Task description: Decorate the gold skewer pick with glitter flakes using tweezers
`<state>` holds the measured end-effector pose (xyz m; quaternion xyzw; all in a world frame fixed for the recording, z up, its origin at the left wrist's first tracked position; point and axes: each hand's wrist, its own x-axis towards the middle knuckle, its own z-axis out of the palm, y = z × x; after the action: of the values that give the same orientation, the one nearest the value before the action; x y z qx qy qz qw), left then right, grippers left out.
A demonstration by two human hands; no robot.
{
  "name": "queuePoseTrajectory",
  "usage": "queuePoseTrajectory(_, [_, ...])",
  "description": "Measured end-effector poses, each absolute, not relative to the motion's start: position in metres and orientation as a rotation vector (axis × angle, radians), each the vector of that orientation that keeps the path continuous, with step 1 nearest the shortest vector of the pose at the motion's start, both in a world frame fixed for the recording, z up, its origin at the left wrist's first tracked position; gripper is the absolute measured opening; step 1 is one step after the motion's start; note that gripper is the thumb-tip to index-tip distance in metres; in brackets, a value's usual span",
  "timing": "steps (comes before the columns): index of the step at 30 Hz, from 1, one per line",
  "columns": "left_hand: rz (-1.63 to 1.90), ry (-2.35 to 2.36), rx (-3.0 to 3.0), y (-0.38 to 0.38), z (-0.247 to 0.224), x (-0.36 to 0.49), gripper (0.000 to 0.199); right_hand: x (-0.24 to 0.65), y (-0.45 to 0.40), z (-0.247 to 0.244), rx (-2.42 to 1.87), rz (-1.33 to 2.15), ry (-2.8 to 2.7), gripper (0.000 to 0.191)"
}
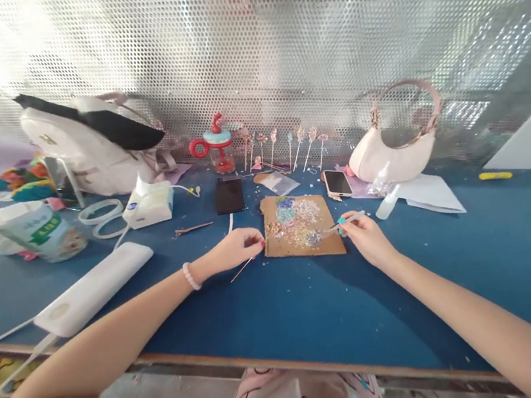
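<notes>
Head view, both forearms reaching over a blue table (pixel 272 311). Left hand (pixel 236 248), a bead bracelet (pixel 191 276) at its wrist, has fingers pinched closed on a thin stick (pixel 242 269) that slants back from the fingertips toward the person. Right hand (pixel 366 237) has its fingers closed on slim tweezers (pixel 346 221), whose tip points left over a cardboard sheet (pixel 302 227). The sheet lies between the two sets of fingertips and carries heaps of small glittering pieces (pixel 299 220) (pink, blue, green). Just beyond the right fingers lies a phone (pixel 337 183); beyond the left, a dark phone (pixel 229 195). Farthest, decorated sticks (pixel 282 146) lean against the perforated metal screen (pixel 272 45), beside a white handbag (pixel 395 149).
</notes>
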<state>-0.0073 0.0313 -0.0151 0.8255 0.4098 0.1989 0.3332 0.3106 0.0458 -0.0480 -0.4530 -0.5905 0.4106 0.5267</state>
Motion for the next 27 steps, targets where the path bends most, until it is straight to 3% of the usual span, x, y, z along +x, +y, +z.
queuePoseTrajectory(8, [0.535,0.914,1.910,0.027,-0.018,0.002,0.028,0.316,0.043,-0.038,-1.045,1.277,-1.385,0.038])
queuePoseTrajectory(20, [0.352,0.753,1.758,0.021,-0.010,-0.003,0.013,0.349,0.035,-0.003,-1.063,1.725,-1.701,0.033])
queuePoseTrajectory(27, [0.284,0.653,1.665,0.022,-0.005,-0.008,0.018,0.350,0.028,0.004,-0.995,1.848,-1.864,0.030])
